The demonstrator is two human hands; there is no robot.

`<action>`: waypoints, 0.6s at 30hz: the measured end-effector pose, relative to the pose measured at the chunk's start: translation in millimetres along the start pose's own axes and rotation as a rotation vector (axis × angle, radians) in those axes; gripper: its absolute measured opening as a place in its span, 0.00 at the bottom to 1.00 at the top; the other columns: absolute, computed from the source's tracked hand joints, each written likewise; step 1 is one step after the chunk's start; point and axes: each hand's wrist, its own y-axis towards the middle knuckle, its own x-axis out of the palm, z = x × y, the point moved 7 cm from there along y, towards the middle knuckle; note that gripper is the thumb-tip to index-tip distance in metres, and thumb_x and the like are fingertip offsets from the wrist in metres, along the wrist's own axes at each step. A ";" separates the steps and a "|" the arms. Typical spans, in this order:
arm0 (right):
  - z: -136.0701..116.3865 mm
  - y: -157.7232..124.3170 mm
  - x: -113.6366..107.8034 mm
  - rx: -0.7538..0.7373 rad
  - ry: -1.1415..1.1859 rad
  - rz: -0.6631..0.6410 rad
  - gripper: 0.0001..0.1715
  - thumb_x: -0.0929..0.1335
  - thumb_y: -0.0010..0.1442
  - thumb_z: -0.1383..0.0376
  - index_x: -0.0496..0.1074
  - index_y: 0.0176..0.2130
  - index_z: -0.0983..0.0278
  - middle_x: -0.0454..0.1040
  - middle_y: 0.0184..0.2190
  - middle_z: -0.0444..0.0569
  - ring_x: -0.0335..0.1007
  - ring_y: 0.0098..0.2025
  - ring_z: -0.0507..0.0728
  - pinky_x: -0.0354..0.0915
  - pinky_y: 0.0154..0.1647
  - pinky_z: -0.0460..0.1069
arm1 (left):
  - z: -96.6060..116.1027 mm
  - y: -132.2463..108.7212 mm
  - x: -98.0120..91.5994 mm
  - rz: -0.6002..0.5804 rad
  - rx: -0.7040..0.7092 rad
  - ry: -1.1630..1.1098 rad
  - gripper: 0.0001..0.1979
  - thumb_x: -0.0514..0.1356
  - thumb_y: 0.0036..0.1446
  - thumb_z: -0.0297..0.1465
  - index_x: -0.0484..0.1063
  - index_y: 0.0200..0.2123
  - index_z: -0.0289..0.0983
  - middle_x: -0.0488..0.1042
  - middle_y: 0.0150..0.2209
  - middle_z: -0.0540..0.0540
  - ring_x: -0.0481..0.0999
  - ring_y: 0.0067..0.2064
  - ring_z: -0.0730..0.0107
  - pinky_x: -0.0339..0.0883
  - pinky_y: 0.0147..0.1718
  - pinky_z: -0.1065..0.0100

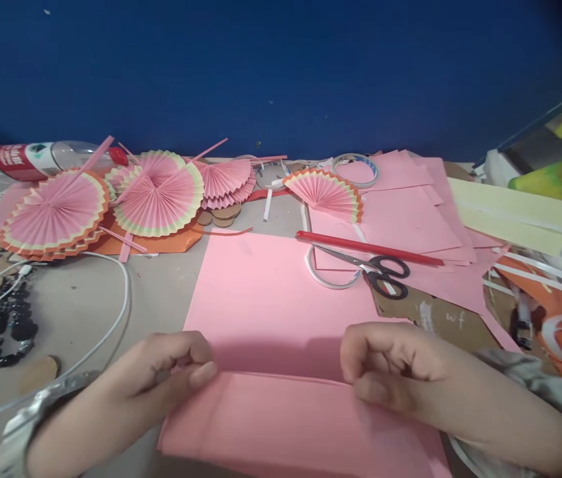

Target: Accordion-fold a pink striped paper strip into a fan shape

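A large pink paper sheet [271, 299] lies on the table in front of me, its near part folded up into a raised crease. My left hand [161, 378] pinches the left end of that fold, fingers curled closed. Over at the fold's right end, my right hand [390, 365] pinches it the same way. A watch sits on my left wrist.
Finished pink paper fans [54, 216] lie at the back left and centre [328, 192]. Scissors [375, 269] and a red stick [367, 247] lie right of the sheet over more pink sheets [410, 212]. A white cable [111, 312], black beads [4, 332] and a plastic bottle [36, 159] are at left.
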 end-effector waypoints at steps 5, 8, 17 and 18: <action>6.6 16.7 -13.2 -0.034 -0.051 0.124 0.16 0.61 0.61 0.55 0.64 0.29 0.64 0.64 0.22 0.41 0.59 0.23 0.48 0.58 0.22 0.43 | -7.5 17.7 -1.7 -0.154 -0.164 -0.085 0.16 0.47 0.62 0.40 0.64 0.28 0.37 0.66 0.26 0.52 0.64 0.25 0.77 0.60 0.23 0.76; 11.3 26.3 -20.0 -0.091 -0.194 0.260 0.11 0.61 0.61 0.58 0.66 0.34 0.63 0.69 0.30 0.43 0.65 0.33 0.51 0.63 0.34 0.46 | -4.5 40.2 -5.2 -0.023 -0.046 0.083 0.14 0.48 0.62 0.38 0.66 0.30 0.37 0.68 0.29 0.50 0.66 0.31 0.72 0.61 0.31 0.72; 17.1 32.7 -17.1 -0.296 -0.532 0.390 0.09 0.61 0.63 0.66 0.68 0.33 0.62 0.67 0.35 0.45 0.61 0.41 0.52 0.58 0.45 0.50 | -4.7 54.9 8.9 0.038 0.250 0.298 0.06 0.54 0.60 0.33 0.70 0.36 0.40 0.69 0.35 0.49 0.66 0.38 0.70 0.58 0.40 0.67; 18.5 33.4 -16.7 -0.304 -0.545 0.387 0.08 0.60 0.63 0.66 0.68 0.34 0.61 0.67 0.35 0.45 0.61 0.41 0.52 0.57 0.45 0.50 | -4.8 54.9 9.8 0.027 0.270 0.318 0.06 0.54 0.60 0.33 0.70 0.38 0.41 0.69 0.35 0.49 0.66 0.39 0.70 0.58 0.41 0.66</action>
